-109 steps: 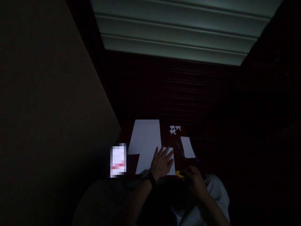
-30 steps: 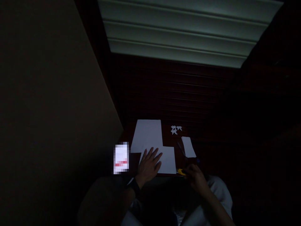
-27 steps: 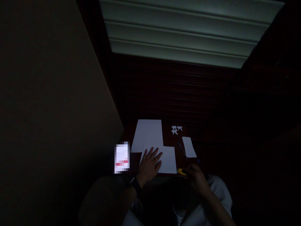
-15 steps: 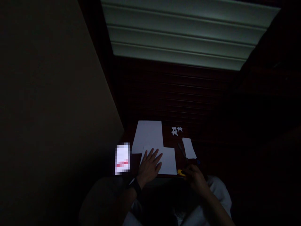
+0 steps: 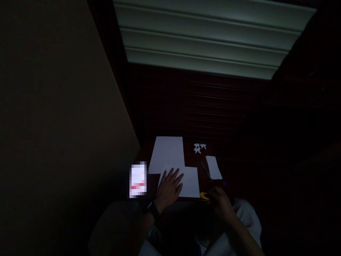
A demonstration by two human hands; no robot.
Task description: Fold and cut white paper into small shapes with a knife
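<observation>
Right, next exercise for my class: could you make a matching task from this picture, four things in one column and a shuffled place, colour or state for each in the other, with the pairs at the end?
Things:
1. Left hand
2. Right hand
3. Cutouts
4. Wristband

Descriptions:
A. holding the yellow cutter
B. black
C. fingers spread on the near sheet
D. white, to the right of the far sheet

Pairs: 1-C, 2-A, 3-D, 4-B

Left hand (image 5: 168, 188) spread flat; right hand (image 5: 218, 200) curled.
</observation>
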